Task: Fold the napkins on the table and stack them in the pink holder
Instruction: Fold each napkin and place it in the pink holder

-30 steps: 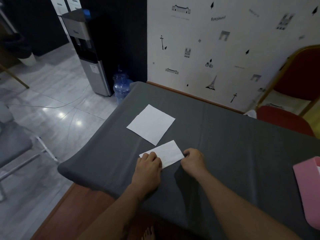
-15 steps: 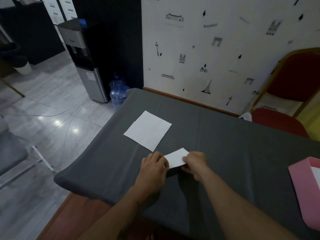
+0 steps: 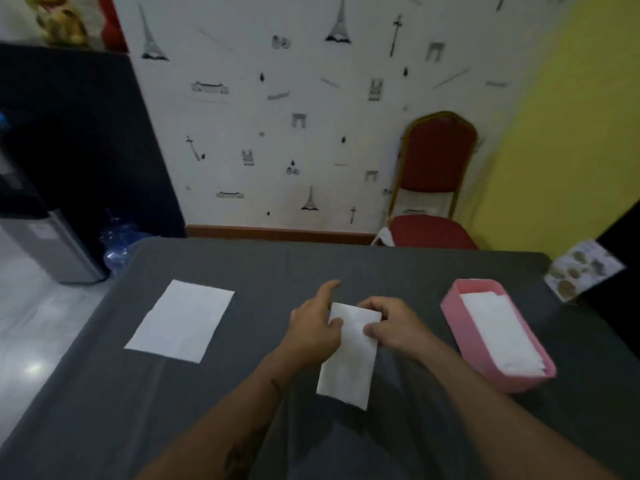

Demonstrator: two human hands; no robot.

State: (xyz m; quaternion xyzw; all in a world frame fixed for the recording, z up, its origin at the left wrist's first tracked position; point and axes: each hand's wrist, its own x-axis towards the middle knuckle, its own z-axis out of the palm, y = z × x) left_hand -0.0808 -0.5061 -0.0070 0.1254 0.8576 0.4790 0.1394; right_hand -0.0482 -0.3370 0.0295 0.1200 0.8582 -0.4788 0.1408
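You are looking down at a table draped in a dark grey cloth (image 3: pixel 346 265), with both of your bare forearms reaching in from the bottom edge. Between your hands is a folded white paper napkin (image 3: pixel 348 365), a narrow rectangle whose lower end hangs toward you; whether it lifts off the cloth cannot be told. Your left hand (image 3: pixel 317 327) holds the napkin's upper left edge with its thumb on the paper, while the index finger points straight out beyond it. Your right hand (image 3: pixel 391 323) pinches the upper right corner between curled fingers and thumb. To your left, well apart from your hands, an unfolded white paper napkin (image 3: pixel 180 320) lies flat on the cloth. To your right, near your right hand but not touching it, sits the pink rectangular holder (image 3: pixel 450 317), with a stack of folded white napkins (image 3: pixel 498 334) inside. Beyond the table stand a red padded chair with a gold frame (image 3: pixel 436 181) and a white wall printed with small black landmarks (image 3: pixel 277 133).
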